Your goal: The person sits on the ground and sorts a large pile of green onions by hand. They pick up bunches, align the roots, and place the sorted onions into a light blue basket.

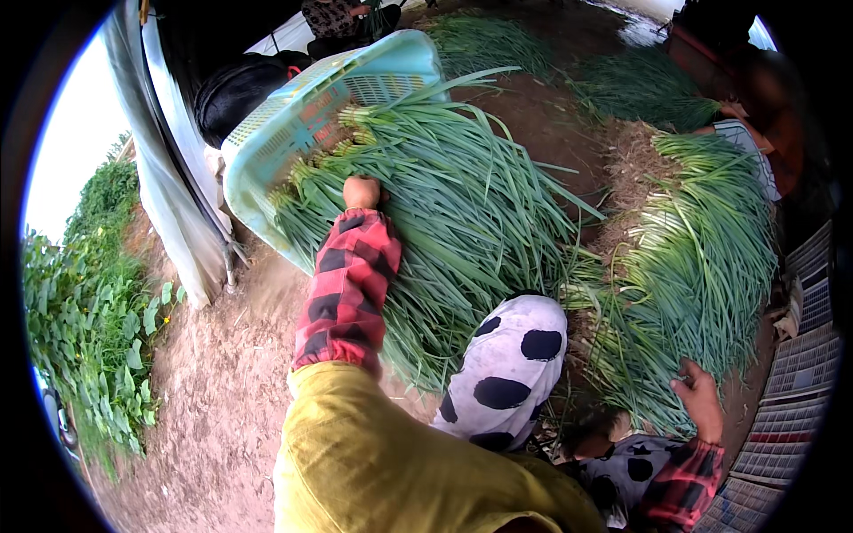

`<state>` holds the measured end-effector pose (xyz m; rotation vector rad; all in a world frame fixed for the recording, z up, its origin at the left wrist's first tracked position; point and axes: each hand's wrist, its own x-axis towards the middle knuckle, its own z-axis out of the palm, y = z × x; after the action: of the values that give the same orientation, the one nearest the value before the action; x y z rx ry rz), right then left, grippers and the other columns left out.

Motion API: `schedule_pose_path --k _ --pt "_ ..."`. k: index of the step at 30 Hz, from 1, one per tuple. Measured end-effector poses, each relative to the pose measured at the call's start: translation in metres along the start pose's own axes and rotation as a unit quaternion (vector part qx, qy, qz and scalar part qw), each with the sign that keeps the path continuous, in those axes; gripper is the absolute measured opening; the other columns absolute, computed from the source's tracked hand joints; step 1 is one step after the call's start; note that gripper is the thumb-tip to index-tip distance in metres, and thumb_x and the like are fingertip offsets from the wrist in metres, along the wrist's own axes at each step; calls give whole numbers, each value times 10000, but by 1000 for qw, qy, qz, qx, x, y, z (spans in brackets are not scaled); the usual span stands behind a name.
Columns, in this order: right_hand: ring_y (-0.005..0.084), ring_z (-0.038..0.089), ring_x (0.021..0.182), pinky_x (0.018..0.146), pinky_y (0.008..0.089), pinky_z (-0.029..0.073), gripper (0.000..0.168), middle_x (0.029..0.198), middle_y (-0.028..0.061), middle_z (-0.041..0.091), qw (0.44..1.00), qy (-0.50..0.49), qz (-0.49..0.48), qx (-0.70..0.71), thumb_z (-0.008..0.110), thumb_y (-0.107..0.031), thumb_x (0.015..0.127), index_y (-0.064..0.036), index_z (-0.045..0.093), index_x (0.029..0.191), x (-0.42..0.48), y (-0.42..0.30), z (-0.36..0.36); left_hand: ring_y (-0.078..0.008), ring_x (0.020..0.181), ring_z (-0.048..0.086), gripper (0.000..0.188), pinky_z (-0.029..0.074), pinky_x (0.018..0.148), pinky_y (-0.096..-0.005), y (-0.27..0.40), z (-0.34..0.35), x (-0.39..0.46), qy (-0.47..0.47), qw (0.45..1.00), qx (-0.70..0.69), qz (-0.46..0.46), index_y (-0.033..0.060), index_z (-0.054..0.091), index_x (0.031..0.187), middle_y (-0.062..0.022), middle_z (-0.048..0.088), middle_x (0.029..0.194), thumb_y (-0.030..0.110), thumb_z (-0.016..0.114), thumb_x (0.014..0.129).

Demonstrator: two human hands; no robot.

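Note:
My left hand [363,193] presses into a heap of long flat-leaved greens [460,180], which look like garlic chives. Its fingers are bent down and partly hidden, so their grip is unclear. These greens lie with their cut stem ends inside a pale turquoise plastic basket [256,150], and their leaves spill over its near side towards my knee. On the right, my right hand [700,396] has its fingers apart at the leaf tips of a second pile of greens [700,266]. That pile lies on the ground, its pale stems facing the basket.
Dry roots and trimmings [630,160] litter the soil beside the pile. Further heaps of greens [493,46] lie behind. Plastic crates [800,373] line the right edge. A plastic sheet [166,166] hangs at left beside a pole. Another person [333,20] sits behind the basket.

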<state>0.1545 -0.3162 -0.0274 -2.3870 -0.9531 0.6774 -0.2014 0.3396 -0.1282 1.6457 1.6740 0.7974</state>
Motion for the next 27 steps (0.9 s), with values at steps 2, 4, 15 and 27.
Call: schedule_pose_path --k 2,4,15,27 --pt "160 560 687 629 303 470 512 931 123 639 1000 8 0 4 699 -45 758 5 528 1238 -2 6 1 -297 727 676 173 522 671 -373 -11 12 20 -33 993 103 56 -13 689 791 -178 680 776 110 574 752" --pt "162 560 686 631 302 471 513 934 126 639 1000 -5 -17 10 699 -45 760 5 525 1240 12 2 6 -338 869 650 230 504 758 -396 -45 0 51 0 973 209 99 -33 679 836 -219 668 890 146 560 755" --pt "160 565 690 626 302 471 502 939 132 638 1000 -7 -7 14 691 -46 769 16 518 1237 9 -5 5 -252 890 667 259 522 758 -358 -30 19 60 -106 896 396 169 161 699 992 -65 695 978 309 554 836" --pt "181 578 693 634 315 479 526 933 143 633 1000 3 6 5 706 -70 768 -1 513 1253 5 0 4 -235 478 559 124 441 431 -339 13 12 3 -86 960 -216 -154 -22 618 708 -124 620 638 59 581 794"
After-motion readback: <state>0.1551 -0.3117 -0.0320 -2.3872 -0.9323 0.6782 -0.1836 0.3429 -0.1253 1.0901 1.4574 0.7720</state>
